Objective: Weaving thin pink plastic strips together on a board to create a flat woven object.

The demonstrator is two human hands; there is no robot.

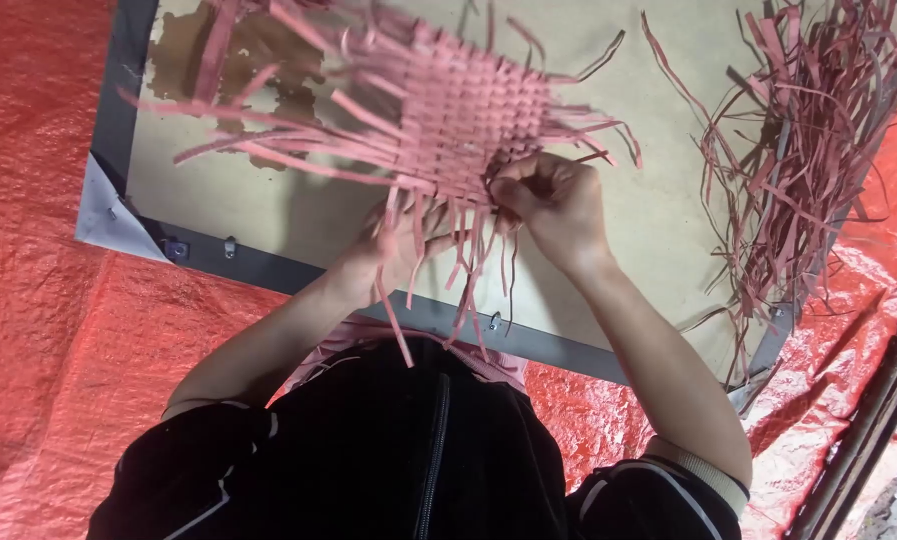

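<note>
both hands point(559, 205) on pink woven mat point(469, 115)

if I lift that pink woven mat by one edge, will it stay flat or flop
The pink woven mat would probably sag: it is thin flat strips. Its loose strip ends already splay and droop, so they would likely dangle. It looks light.

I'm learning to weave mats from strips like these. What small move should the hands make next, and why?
Probably pull the pinched strip snug. The right hand pinches a strip at the near edge of the pink woven mat, while the left hand steadies the loose ends hanging there. Those ends look slack beside the tight weave.
</note>
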